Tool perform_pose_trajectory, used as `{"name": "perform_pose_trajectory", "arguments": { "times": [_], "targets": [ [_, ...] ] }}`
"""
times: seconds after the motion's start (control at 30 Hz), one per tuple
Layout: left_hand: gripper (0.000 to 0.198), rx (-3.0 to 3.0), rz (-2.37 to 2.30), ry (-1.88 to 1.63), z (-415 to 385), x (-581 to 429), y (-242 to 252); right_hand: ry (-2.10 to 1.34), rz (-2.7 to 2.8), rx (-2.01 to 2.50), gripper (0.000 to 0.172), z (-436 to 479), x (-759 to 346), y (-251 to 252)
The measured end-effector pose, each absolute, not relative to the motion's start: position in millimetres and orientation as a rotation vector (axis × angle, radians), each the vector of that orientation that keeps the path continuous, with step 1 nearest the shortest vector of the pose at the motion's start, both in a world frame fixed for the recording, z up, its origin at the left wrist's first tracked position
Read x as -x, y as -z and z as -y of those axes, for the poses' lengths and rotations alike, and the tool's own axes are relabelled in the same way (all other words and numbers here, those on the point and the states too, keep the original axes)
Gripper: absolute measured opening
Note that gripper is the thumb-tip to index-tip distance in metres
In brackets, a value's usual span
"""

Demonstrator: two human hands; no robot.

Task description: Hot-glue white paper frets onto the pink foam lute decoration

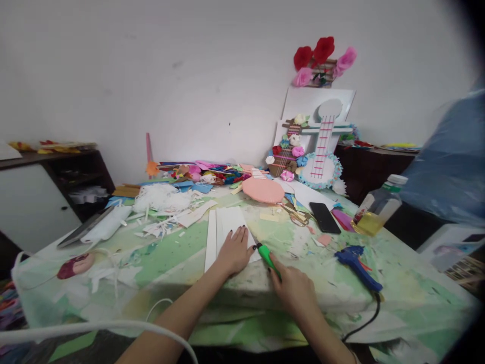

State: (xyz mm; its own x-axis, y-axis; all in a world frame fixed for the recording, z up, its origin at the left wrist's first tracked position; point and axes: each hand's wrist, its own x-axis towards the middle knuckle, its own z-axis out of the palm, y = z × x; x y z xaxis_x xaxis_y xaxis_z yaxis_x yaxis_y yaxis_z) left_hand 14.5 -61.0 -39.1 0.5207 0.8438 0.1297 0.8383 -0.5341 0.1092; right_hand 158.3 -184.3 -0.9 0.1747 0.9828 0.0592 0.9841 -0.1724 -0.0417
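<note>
My left hand (235,251) lies flat with fingers spread on a white foam sheet (229,222) near the table's front edge. A narrow white strip (210,240) lies just left of the sheet. My right hand (291,285) is closed round a green-handled craft knife (267,255), whose tip rests at the sheet's right edge beside my left thumb.
A blue glue gun (356,265) with a black cord lies to the right. A black phone (325,217), scissors (295,213), a pink foam disc (263,190) and a bottle of yellow liquid (375,212) lie beyond. Paper scraps (162,202) and foam crafts (306,151) crowd the back.
</note>
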Motion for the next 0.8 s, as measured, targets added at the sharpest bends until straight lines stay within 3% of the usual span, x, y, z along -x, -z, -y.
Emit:
{"name": "perform_pose_trajectory", "arguments": {
  "times": [0.23,0.4,0.6,0.8],
  "targets": [
    [0.06,-2.641,-1.421,-0.244,49.5,-11.2,30.4,0.008,1.991,2.361,0.044,187.0,-159.2,0.7],
    [0.037,-2.671,-1.357,-0.242,12.4,-5.4,17.1,-0.001,1.996,2.368,0.044,184.3,-160.4,2.5],
    [0.042,-2.717,-1.483,-0.436,10.6,-13.5,27.3,-0.024,2.006,2.35,0.044,185.5,-160.9,-2.4],
    [0.046,-2.707,-1.56,-0.381,14.3,-15.3,37.9,-0.052,1.965,2.368,0.045,180.7,-156.5,-3.0]
  ]
}}
